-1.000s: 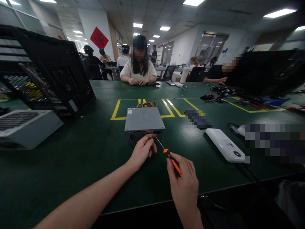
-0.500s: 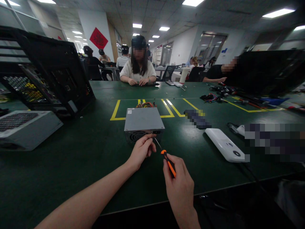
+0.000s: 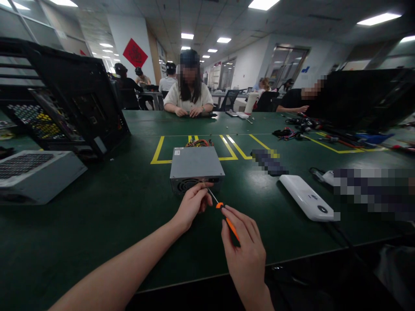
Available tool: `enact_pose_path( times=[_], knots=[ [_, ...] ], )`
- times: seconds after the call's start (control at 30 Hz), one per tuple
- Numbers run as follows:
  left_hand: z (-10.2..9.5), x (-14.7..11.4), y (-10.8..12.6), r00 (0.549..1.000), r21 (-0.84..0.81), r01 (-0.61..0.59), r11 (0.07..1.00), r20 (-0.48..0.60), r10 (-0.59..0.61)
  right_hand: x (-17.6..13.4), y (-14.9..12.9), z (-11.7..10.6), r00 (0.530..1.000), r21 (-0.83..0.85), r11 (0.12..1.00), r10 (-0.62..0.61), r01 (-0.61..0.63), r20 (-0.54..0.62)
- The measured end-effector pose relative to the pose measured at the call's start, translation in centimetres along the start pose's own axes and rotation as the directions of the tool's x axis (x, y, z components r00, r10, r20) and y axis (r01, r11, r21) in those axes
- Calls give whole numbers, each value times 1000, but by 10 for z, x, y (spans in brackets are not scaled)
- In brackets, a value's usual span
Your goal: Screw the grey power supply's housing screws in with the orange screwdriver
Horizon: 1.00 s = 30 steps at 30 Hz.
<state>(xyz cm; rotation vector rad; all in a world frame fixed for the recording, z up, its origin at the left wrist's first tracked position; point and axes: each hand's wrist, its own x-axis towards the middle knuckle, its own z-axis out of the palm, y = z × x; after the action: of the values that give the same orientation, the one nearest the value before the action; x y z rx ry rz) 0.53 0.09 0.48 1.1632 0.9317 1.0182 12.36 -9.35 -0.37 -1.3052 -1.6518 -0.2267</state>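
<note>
A grey computer power supply (image 3: 197, 161) lies on the green table, its fan side facing me and its cables behind it. My right hand (image 3: 244, 239) is closed around the orange and black handle of a screwdriver (image 3: 232, 228). The shaft slants up and left toward the power supply's near face. My left hand (image 3: 195, 202) is at that face, index finger stretched along it and the other fingers curled in. The screwdriver's tip is at the left fingertips, which partly hide it. Whatever those fingers pinch is too small to make out.
A black computer case (image 3: 65, 99) and another power supply (image 3: 42, 177) stand at left. A white device (image 3: 306, 196) lies at right, with cables and tools (image 3: 304, 123) farther back. A person (image 3: 189, 93) sits across the table.
My right hand has shifted its grip on the screwdriver, fingers reaching farther over the handle. The handle's collar has moved slightly left. My left hand stays at the power supply.
</note>
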Motion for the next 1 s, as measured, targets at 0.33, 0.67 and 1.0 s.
enact_pose_path(
  times=[0.33,0.67,1.0],
  knots=[
    [-6,0,-4,995,198,-97,975,40,91,15,26,-13,828,423,724,546,-545,132],
    [-15,-21,18,761,747,-411,522,-34,648,145,73,66,696,534,458,568,-711,439],
    [-55,6,13,841,414,-187,891,-401,363,138,81,102,589,533,258,447,-806,674]
  ],
)
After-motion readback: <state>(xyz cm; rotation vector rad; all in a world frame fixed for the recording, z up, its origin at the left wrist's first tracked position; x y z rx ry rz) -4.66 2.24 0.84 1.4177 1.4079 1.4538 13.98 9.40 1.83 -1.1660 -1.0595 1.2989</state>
